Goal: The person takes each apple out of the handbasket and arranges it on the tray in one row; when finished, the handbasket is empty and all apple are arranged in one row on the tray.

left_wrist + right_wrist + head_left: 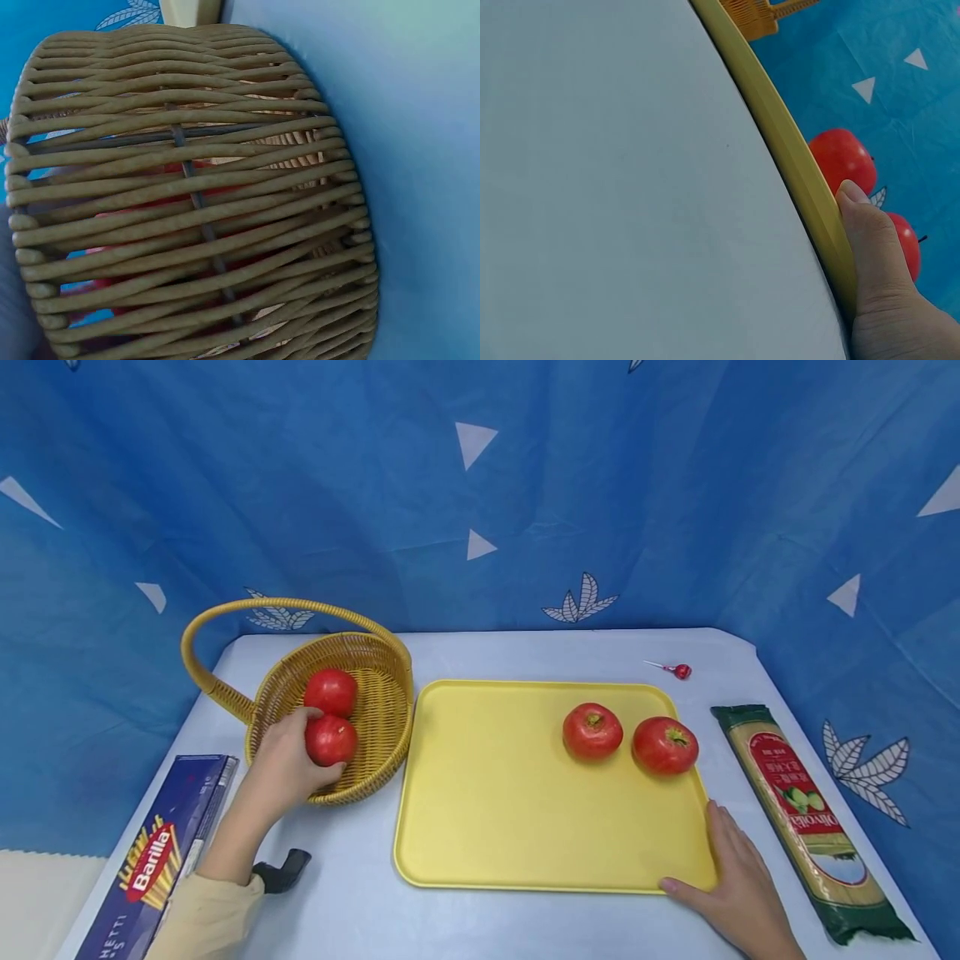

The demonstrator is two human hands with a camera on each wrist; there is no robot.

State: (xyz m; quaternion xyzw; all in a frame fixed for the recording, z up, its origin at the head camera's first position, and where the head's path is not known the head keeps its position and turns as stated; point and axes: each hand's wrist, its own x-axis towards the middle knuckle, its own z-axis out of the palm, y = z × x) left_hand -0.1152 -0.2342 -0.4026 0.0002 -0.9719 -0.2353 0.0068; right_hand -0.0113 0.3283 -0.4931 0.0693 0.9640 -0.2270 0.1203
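Observation:
In the head view my left hand reaches over the near left rim of a wicker basket. Its thumb and fingers grip a red apple inside the basket, right against another red apple. The left wrist view is filled by the woven basket side, with red showing through the gaps. My right hand rests at the near right corner of a yellow tray, fingers straight along its side. The right wrist view shows its thumb touching the tray rim.
Two red apples, one left and one right, sit on the tray's far right. A lollipop lies behind it. A noodle packet is at the right, a blue spaghetti box at the left, a black object by the left wrist.

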